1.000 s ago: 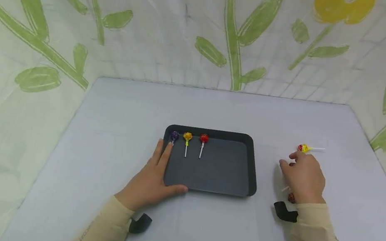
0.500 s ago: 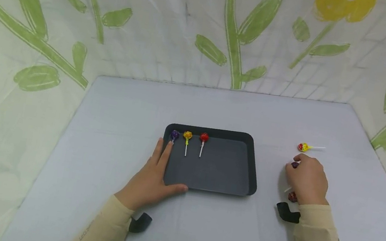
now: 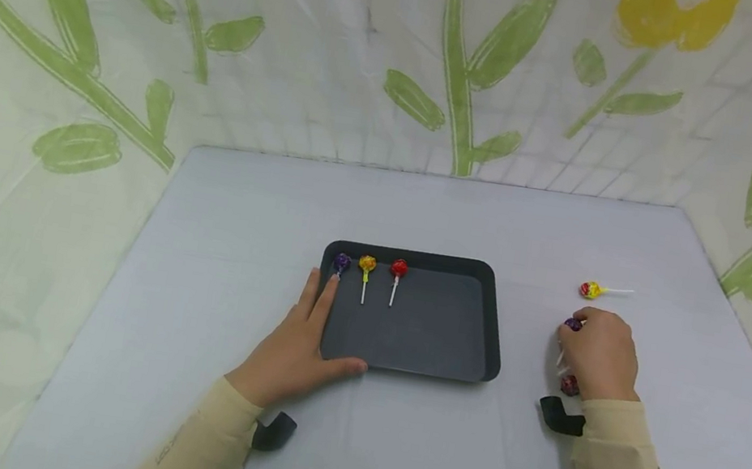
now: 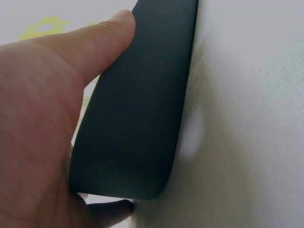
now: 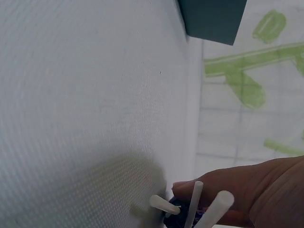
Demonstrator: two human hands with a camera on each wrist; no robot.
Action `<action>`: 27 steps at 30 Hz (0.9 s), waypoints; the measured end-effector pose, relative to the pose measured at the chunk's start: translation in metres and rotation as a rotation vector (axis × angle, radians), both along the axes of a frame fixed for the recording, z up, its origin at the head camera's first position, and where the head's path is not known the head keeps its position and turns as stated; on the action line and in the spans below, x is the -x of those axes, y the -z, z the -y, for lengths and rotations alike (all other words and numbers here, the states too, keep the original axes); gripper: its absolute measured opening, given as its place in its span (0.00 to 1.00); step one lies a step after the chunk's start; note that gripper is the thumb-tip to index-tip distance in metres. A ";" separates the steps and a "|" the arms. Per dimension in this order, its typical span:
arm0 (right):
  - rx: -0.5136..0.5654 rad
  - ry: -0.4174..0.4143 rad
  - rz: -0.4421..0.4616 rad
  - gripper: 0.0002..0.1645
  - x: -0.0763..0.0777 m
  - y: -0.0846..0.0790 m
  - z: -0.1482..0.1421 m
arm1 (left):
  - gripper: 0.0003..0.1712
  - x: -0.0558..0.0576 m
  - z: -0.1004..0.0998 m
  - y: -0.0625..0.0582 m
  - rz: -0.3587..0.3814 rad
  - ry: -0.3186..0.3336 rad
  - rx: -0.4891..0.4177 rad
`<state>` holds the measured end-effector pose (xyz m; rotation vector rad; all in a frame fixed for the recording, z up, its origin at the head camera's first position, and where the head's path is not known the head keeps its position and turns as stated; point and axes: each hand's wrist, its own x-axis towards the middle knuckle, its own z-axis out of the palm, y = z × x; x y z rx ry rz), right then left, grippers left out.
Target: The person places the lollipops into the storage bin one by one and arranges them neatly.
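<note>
A dark grey tray [image 3: 435, 326] holds a purple lollipop [image 3: 341, 262], a yellow lollipop [image 3: 367, 264] and a red lollipop [image 3: 399, 269] in a row along its far side. My left hand [image 3: 286, 356] rests on the tray's near left corner, fingers spread along the left rim and thumb at the front edge. In the left wrist view, the thumb lies against the tray's outer wall [image 4: 137, 104]. To the tray's right, my right hand [image 3: 599, 352] pinches another purple lollipop [image 3: 573, 324] near its head. White sticks [image 5: 216, 209] show below that thumb in the right wrist view.
A dark red lollipop [image 3: 569, 385] lies beside the right wrist, partly covered by the hand. Beyond the right hand lies a red-and-yellow lollipop [image 3: 591, 290], its stick pointing right. A flower-printed curtain [image 3: 281, 88] stands behind the white table [image 3: 247, 206].
The right hand has shifted slightly right and back, and the purple lollipop at its fingertips shows more clearly. The left hand and the tray have kept their places.
</note>
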<state>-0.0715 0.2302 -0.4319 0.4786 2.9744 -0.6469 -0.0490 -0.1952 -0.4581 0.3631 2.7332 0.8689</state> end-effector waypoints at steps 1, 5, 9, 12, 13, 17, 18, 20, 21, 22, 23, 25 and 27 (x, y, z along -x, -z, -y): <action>0.003 0.002 0.004 0.23 0.000 0.000 0.000 | 0.76 0.000 0.000 0.000 0.001 -0.001 -0.001; 0.002 0.004 0.014 0.24 0.000 -0.001 0.000 | 0.76 -0.001 0.001 0.000 0.002 -0.006 -0.003; -0.025 0.006 0.016 0.25 0.001 -0.004 0.002 | 0.77 -0.001 0.001 0.000 0.003 -0.007 -0.002; -0.046 0.011 0.010 0.25 0.004 -0.006 0.003 | 0.77 0.000 0.000 0.001 -0.002 -0.008 0.000; -0.051 0.012 0.005 0.26 0.005 -0.007 0.003 | 0.77 0.000 0.000 0.001 -0.003 -0.007 0.000; -0.058 0.000 -0.011 0.26 0.010 -0.014 0.009 | 0.77 0.000 0.000 0.001 -0.006 -0.008 0.003; -0.058 -0.006 -0.013 0.26 0.012 -0.015 0.011 | 0.77 0.000 0.000 0.000 -0.007 -0.009 0.004; -0.051 -0.026 -0.020 0.26 0.016 -0.019 0.015 | 0.77 0.000 0.000 0.000 -0.005 -0.010 0.002; -0.042 -0.037 -0.023 0.26 0.018 -0.020 0.017 | 0.77 0.000 0.000 0.000 -0.004 -0.011 0.001; -0.032 -0.046 -0.028 0.26 0.020 -0.022 0.019 | 0.77 0.000 0.000 0.000 -0.003 -0.011 -0.003; -0.022 -0.055 -0.033 0.26 0.022 -0.024 0.022 | 0.77 -0.001 0.000 0.001 -0.003 -0.011 -0.004; -0.002 -0.070 -0.043 0.25 0.026 -0.027 0.027 | 0.77 -0.001 0.000 0.001 -0.003 -0.010 -0.010; 0.009 -0.079 -0.047 0.25 0.030 -0.031 0.032 | 0.77 -0.001 0.000 0.001 -0.002 -0.006 -0.011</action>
